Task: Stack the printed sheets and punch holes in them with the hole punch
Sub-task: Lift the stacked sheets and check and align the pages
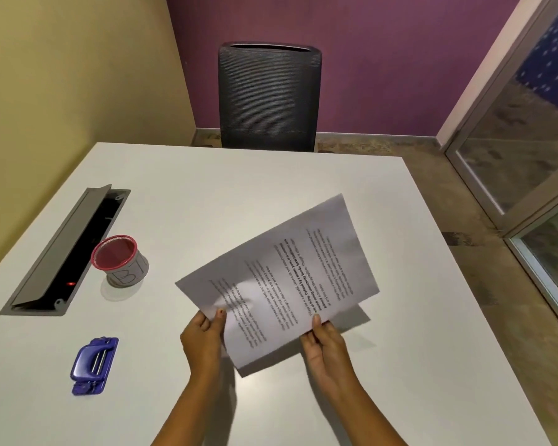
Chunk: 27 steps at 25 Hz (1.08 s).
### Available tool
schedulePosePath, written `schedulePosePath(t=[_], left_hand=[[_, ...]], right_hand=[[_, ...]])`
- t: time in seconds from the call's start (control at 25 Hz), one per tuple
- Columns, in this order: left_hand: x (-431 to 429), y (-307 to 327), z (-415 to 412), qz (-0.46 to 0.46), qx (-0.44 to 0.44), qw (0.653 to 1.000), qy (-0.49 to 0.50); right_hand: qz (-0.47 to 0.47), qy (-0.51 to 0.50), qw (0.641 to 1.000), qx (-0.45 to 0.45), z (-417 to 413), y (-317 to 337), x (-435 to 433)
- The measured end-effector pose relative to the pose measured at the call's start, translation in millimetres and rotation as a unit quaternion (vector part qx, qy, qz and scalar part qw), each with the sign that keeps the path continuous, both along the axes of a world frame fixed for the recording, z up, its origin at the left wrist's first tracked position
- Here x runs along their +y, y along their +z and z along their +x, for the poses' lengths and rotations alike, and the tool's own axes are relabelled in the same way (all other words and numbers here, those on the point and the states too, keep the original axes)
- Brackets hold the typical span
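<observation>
Both hands, left hand [203, 336] and right hand [324, 341], pinch the thin white printed paper sheets [281, 278] at the near edge; the paper is light and floppy, so a two-corner grip suits.

Single view, head-worn, wide-angle. Looks forward and down from the near edge of the table [271, 188], out across it to the far side. Forearms enter at the bottom edge; hands sit close below the lens. Far end of view takes in a chair [269, 98] and the wall corner behind it. Right edge catches floor and a glass door [529, 149]. Straight lines bow toward the edges. No second view to overlap with.
</observation>
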State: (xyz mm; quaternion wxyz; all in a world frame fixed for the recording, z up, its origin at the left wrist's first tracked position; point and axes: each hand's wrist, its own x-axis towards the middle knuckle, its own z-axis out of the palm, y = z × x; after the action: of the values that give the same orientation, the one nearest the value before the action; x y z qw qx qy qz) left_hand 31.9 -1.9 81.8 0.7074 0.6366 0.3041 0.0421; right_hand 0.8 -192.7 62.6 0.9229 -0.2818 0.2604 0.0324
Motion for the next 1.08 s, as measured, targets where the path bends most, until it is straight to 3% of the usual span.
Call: schedulePosePath(t=[0.08,0.2,0.32,0.44,0.52,0.64,0.76,1.08], left_hand=[[-6.1,-3.1,-7.6,-0.061,0.009,0.998,-0.006],[-4.6,-6.0,-11.0,-0.119,0.003,0.992,-0.036],[7.4,-3.5,-9.1,-0.137,-0.007,0.989,-0.056],[31.8,3.9,0.4,-0.095,-0.022,0.994,-0.044],[49.2,11.2,8.0,-0.006,-0.056,0.995,-0.088],[53.4,23.7,16.2,0.15,-0.071,0.966,-0.2],[41.6,32.7,19.3,0.158,-0.093,0.961,-0.207],[8.6,32.8,18.1,0.173,-0.149,0.962,-0.151]], right_hand=[[-0.115,0.038,0.992,0.022,2.8,1.4,8.7],[-0.312,0.054,0.947,0.057,9.0,9.6,7.6],[-0.412,0.05,0.909,0.046,17.8,23.1,-2.7],[-0.452,0.043,0.891,0.011,23.7,37.2,-17.5],[-0.501,0.066,0.863,-0.008,25.8,45.5,-25.5],[-0.548,0.089,0.832,-0.026,27.8,51.8,-30.1],[-0.562,0.069,0.823,-0.045,29.0,55.3,-28.2],[-0.517,0.016,0.852,-0.075,27.5,56.4,-11.3]])
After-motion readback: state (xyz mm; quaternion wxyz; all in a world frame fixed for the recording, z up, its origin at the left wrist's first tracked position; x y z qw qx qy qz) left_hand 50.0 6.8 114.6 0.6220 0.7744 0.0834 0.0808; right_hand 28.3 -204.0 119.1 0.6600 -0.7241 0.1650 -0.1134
